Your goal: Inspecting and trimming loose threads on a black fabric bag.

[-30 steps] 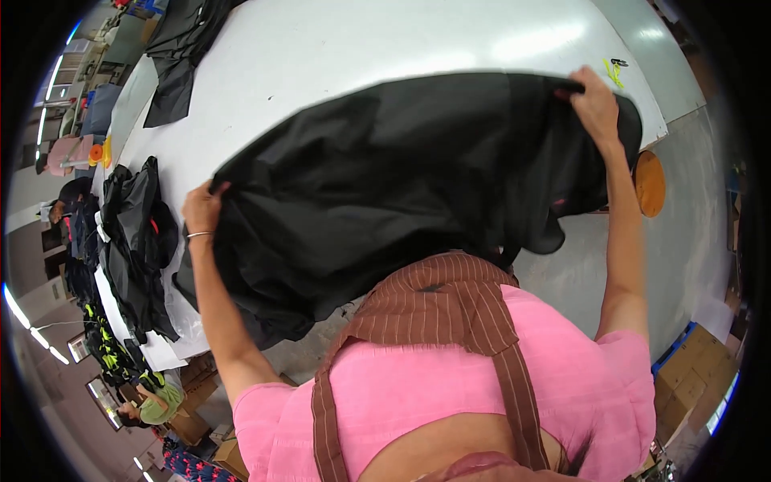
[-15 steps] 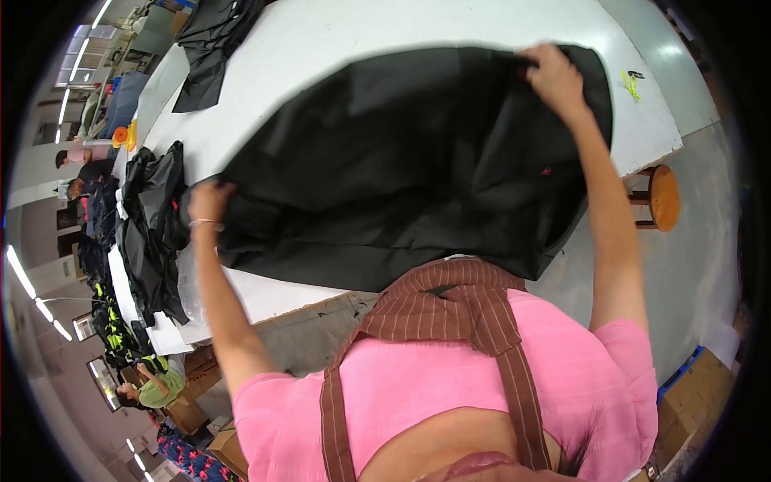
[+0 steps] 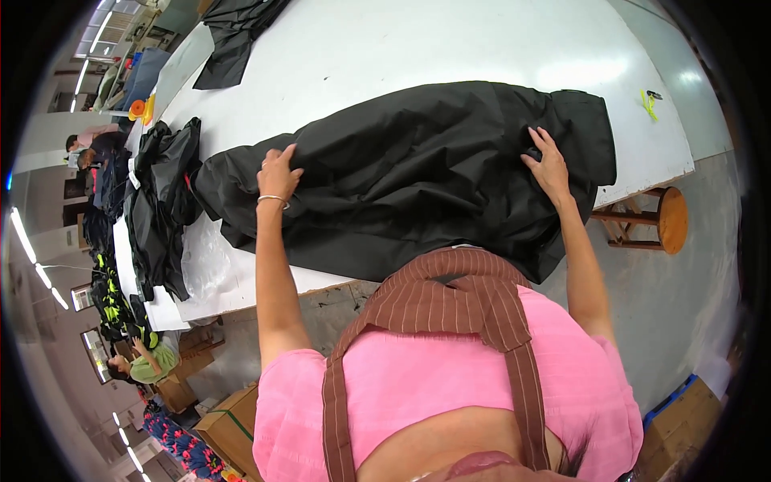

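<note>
Cardboard boxes stand on floor at lower left, brown, w/ another at lower right. Black garment lies spread on white tabletop. Left hand and right hand press flat on it, grip open, fingers spread. Wooden stool stands beside the tabletop edge; black clothes pile at left.

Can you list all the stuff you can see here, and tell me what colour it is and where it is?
Large black fabric garment: one, black, spread flat on the table, near edge hanging over.
Long white work table: one, white, filling the upper picture.
Heap of black garments: one, black, table's left end.
Folded black cloth: one, black, far left.
Round wooden stool: one, brown, right of the table.
Left hand: one, flat on the garment.
Right hand: one, flat on the garment.
</note>
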The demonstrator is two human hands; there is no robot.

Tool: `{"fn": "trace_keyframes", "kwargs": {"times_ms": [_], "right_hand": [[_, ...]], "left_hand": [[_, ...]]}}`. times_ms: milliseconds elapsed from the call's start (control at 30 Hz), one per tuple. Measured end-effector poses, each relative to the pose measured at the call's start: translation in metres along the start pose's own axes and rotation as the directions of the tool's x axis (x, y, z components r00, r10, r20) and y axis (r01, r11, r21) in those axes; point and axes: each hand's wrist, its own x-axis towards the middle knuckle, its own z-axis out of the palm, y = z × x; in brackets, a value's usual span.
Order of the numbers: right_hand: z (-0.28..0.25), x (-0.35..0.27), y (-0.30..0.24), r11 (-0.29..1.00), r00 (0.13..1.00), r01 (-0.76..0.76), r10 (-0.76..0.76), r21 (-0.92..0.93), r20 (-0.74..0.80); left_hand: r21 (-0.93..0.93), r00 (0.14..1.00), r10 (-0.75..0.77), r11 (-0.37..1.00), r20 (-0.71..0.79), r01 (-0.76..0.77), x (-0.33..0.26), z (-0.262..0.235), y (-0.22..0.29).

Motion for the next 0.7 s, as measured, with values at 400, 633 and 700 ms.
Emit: {"fn": "trace_keyframes", "kwargs": {"times_ms": [400,633,700], "right_hand": [[0.009,-0.057,-0.038,0.989,0.955,0.068,-0.102,0.131,0.277],[0.001,-0.069,-0.034,0.989,0.873,-0.056,-0.020,0.140,0.487],[0.002,-0.068,-0.031,0.983,0.870,-0.015,-0.076,0.181,0.487]], "left_hand": [[-0.015,0.846,0.458,0.881,0.273,-0.472,0.022,0.077,0.207],[-0.365,0.723,0.487,0.868,0.489,-0.337,0.065,0.066,0.206],[-0.532,0.867,0.497,0.744,0.033,-0.405,0.077,0.054,0.238]]}}
